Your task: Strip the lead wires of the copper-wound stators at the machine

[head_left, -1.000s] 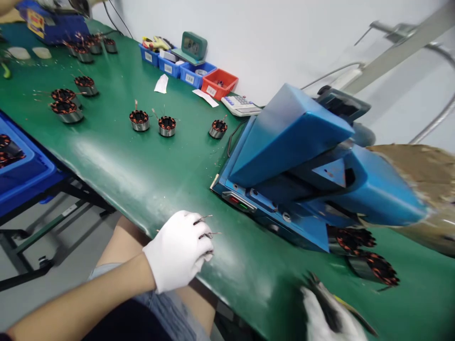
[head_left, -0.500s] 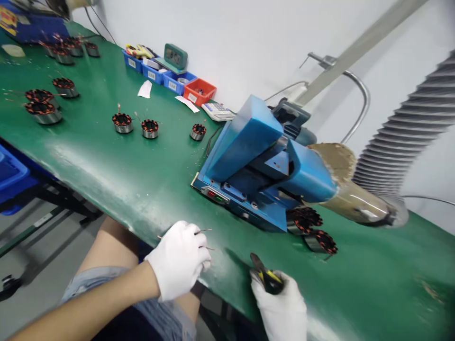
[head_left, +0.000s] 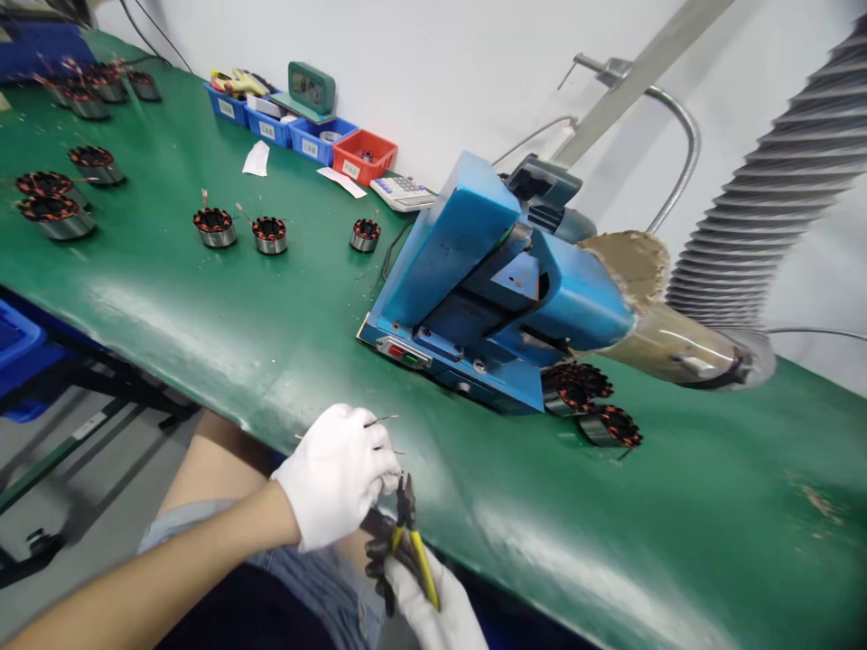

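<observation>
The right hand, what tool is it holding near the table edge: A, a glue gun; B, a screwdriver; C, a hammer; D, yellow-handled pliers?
D: the gloved right hand grips yellow-handled pliers whose dark tip points up at the closed left hand, which pinches thin wires at the edge of the green table.

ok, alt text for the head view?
Gloved left hand grips a part with thin wires at the green bench's edge; gloved right hand brings yellow-handled cutters up to it. Behind: blue machine.
</observation>
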`<action>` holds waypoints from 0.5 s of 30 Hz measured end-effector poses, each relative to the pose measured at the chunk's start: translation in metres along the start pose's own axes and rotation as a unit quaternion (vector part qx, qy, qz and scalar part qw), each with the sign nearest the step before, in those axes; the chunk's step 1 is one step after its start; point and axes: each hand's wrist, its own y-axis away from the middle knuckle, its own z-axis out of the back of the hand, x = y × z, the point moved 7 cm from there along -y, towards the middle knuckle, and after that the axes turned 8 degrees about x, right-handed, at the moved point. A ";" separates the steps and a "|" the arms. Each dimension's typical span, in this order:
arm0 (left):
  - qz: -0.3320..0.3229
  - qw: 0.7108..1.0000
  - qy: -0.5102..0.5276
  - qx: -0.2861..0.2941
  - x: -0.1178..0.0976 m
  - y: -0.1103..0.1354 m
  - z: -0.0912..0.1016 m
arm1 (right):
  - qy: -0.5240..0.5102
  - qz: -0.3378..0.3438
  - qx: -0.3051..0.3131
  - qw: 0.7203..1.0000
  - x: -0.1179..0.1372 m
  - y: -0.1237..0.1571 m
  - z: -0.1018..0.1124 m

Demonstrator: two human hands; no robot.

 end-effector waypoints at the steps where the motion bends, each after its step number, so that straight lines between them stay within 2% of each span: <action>1: 0.002 1.000 -0.001 0.000 0.000 0.000 0.000 | 0.023 0.010 0.010 1.000 0.001 -0.001 -0.002; 4: 0.001 1.000 -0.001 -0.007 0.000 -0.001 0.001 | 0.064 0.022 0.030 0.997 0.001 -0.003 -0.005; 8: -0.004 1.000 0.002 -0.011 0.000 -0.001 0.000 | 0.077 0.029 -0.019 0.996 -0.004 -0.002 0.002; 12: -0.006 1.000 0.008 -0.008 0.002 0.000 0.000 | 0.016 0.003 -0.075 0.997 -0.013 0.000 0.009; 15: -0.034 0.999 0.006 0.007 0.002 0.002 0.002 | -0.057 0.004 -0.060 0.997 -0.016 0.000 0.007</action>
